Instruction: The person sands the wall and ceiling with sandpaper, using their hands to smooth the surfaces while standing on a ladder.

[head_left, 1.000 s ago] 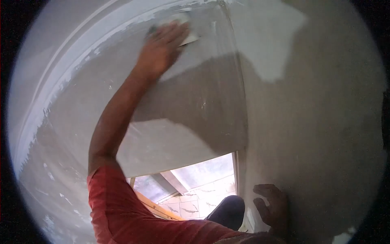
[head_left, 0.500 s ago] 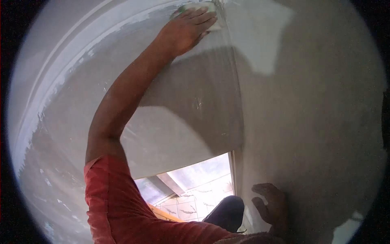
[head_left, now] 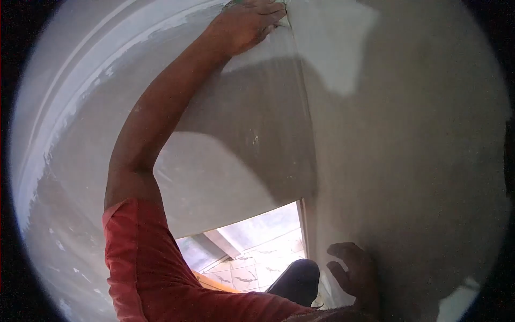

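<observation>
High up by the wall corner, my left hand presses against the grey wall. Its fingers lie over a pale pad with a green edge, mostly hidden by the hand and the top of the view. My right hand is low at the right, close to the right-hand wall, with thumb and fingers apart and nothing between them.
A white moulding with rough white patches along it curves across the upper left. Below is a doorway opening with a tiled floor and an orange edge. My dark-clothed knee shows there.
My left hand and the pad have moved slightly up in view, so more of the pad is out of sight. The walls and doorway have shifted a little left; my right hand stays much the same.
</observation>
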Demonstrator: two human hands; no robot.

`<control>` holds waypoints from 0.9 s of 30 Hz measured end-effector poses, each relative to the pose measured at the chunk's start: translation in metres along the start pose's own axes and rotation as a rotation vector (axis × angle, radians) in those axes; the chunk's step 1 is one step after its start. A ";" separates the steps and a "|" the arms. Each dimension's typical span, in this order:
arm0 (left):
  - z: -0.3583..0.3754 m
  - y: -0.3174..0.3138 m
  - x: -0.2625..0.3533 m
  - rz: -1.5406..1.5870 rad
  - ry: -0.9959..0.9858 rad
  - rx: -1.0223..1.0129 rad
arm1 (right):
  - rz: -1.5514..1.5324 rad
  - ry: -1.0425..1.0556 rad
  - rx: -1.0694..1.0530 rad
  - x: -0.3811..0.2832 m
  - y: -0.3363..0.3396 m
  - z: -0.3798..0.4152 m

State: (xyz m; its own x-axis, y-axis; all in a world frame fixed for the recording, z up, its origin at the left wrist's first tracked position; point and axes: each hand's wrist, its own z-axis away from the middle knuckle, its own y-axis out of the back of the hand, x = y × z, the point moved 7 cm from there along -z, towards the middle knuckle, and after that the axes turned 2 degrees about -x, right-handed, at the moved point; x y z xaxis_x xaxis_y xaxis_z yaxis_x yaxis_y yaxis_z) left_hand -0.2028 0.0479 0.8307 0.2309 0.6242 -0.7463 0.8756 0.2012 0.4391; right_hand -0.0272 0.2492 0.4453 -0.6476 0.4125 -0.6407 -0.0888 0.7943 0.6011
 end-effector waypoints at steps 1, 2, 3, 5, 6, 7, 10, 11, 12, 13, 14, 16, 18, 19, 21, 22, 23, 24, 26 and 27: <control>0.006 -0.005 -0.001 0.007 0.008 0.007 | 0.012 -0.004 -0.004 -0.002 0.001 0.001; 0.018 -0.013 -0.003 -0.085 -0.013 0.042 | -0.005 -0.029 0.019 -0.004 0.002 0.000; 0.029 -0.009 -0.002 -0.180 -0.033 0.075 | -0.022 -0.051 0.043 -0.004 0.004 -0.001; 0.089 0.007 0.003 -0.176 0.008 -0.002 | -0.043 -0.048 0.040 -0.004 0.004 -0.002; 0.123 0.016 0.006 -0.205 0.090 -0.071 | -0.069 -0.044 0.047 -0.003 0.003 -0.002; 0.157 0.025 0.006 -0.235 0.172 -0.143 | -0.086 -0.050 0.044 0.001 0.002 -0.003; 0.216 0.035 -0.024 -0.364 0.317 -0.232 | -0.118 -0.044 -0.013 0.006 -0.005 -0.007; 0.216 0.040 -0.030 -0.377 0.320 -0.137 | -0.027 -0.031 -0.019 0.004 -0.005 -0.010; 0.216 0.043 -0.038 -0.389 0.329 -0.037 | 0.070 -0.016 -0.026 0.002 -0.004 -0.011; 0.197 0.039 -0.041 -0.386 0.278 0.047 | 0.057 -0.014 -0.032 0.011 -0.009 -0.011; 0.166 0.033 -0.034 -0.379 0.223 0.124 | 0.050 -0.024 -0.051 0.012 -0.012 -0.010; 0.104 0.014 0.001 -0.329 0.184 0.101 | 0.123 -0.024 0.011 0.004 -0.006 -0.014; 0.074 -0.018 0.034 0.157 0.458 -0.146 | 0.074 -0.039 0.029 0.001 0.000 -0.016; 0.084 -0.043 0.053 0.272 0.579 -0.349 | 0.032 -0.029 0.060 -0.002 0.005 -0.011; 0.125 -0.079 0.119 0.182 0.064 -0.069 | 0.066 -0.029 0.104 -0.020 0.018 0.009; 0.161 -0.106 0.158 0.187 -0.008 -0.137 | 0.103 0.013 0.218 -0.026 0.036 0.021; 0.204 -0.123 0.201 0.189 -0.084 -0.214 | 0.147 0.057 0.337 -0.033 0.051 0.034; 0.248 -0.130 0.229 0.445 -0.007 -0.290 | 0.202 0.100 0.445 -0.040 0.063 0.046; 0.280 -0.130 0.239 0.699 0.061 -0.366 | 0.341 0.157 0.603 -0.046 0.077 0.060; 0.274 -0.135 0.225 0.553 0.058 -0.359 | 0.408 0.173 0.646 -0.045 0.079 0.064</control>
State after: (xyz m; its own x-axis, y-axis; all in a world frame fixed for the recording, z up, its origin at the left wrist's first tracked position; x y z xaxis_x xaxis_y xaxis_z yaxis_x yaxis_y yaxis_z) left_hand -0.1534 -0.0455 0.4667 0.5738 0.7457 -0.3388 0.4362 0.0719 0.8970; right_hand 0.0433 0.3219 0.4912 -0.6478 0.6943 -0.3134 0.6051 0.7189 0.3421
